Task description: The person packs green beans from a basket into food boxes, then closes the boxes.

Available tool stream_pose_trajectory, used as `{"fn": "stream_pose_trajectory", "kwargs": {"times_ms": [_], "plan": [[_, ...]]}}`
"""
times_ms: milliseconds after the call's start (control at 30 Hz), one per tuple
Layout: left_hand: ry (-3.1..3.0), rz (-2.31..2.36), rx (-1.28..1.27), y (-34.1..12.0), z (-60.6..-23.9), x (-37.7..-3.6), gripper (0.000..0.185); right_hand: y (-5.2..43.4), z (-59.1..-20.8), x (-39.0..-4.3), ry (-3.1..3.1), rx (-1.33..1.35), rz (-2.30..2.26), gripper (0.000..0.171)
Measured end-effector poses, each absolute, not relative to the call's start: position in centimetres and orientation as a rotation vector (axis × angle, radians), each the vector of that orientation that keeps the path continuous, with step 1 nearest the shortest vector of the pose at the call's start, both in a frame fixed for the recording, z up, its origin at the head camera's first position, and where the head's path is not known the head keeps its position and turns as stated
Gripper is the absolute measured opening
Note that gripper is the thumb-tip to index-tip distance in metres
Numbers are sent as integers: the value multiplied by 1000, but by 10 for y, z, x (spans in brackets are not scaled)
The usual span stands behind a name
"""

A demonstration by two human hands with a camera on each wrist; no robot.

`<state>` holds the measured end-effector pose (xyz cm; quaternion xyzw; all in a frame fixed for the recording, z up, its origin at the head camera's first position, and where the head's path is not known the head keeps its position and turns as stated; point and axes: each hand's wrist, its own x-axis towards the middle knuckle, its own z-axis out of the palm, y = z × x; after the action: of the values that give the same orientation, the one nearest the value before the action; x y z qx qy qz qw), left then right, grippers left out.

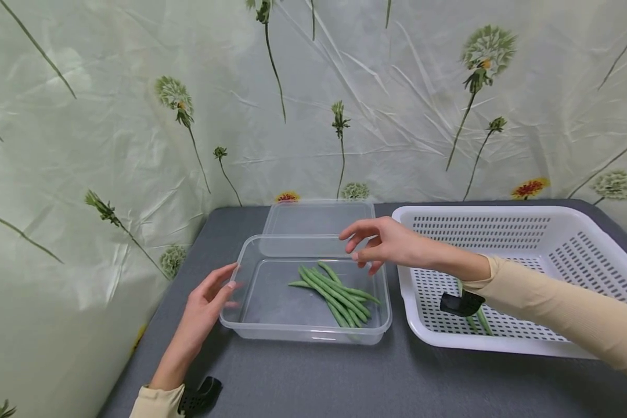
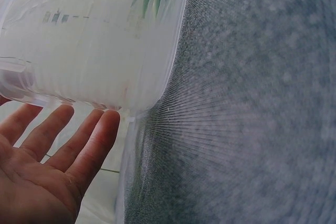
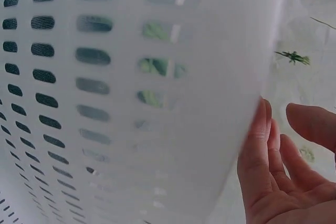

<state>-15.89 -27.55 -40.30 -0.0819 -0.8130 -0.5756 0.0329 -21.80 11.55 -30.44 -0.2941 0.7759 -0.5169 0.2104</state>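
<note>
A clear plastic container [image 1: 256,325] stands on the grey table and holds several green beans [image 1: 337,293] at its right side. My left hand [image 1: 209,302] rests with straight fingers against the container's left rim; in the left wrist view the fingers [image 2: 79,145] lie just under the container wall [image 2: 100,51]. My right hand [image 1: 378,244] hovers over the container's far right corner, fingers loosely spread and holding nothing. A few beans [image 1: 478,319] lie in the white slotted basket [image 1: 507,226] on the right, partly hidden by my right wrist.
A clear lid [image 1: 319,217] lies behind the container near the flowered backdrop. The basket's wall [image 3: 131,103] fills the right wrist view beside my fingers [image 3: 273,166]. Bare grey tabletop [image 1: 319,377] runs along the front.
</note>
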Motion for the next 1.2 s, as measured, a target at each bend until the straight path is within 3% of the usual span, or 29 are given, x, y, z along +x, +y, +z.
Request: {"fn": "stream_pose_trajectory", "kwargs": {"times_ms": [567,1200], "plan": [[-2540,-1762,-242,-275,-404,-161,44,168,-297,-209,2278,-707,-1543,37],[-2542,-1742,-264,-274,-400,-158,45,264,-315,-209,2449,-508,-1261,43]]}}
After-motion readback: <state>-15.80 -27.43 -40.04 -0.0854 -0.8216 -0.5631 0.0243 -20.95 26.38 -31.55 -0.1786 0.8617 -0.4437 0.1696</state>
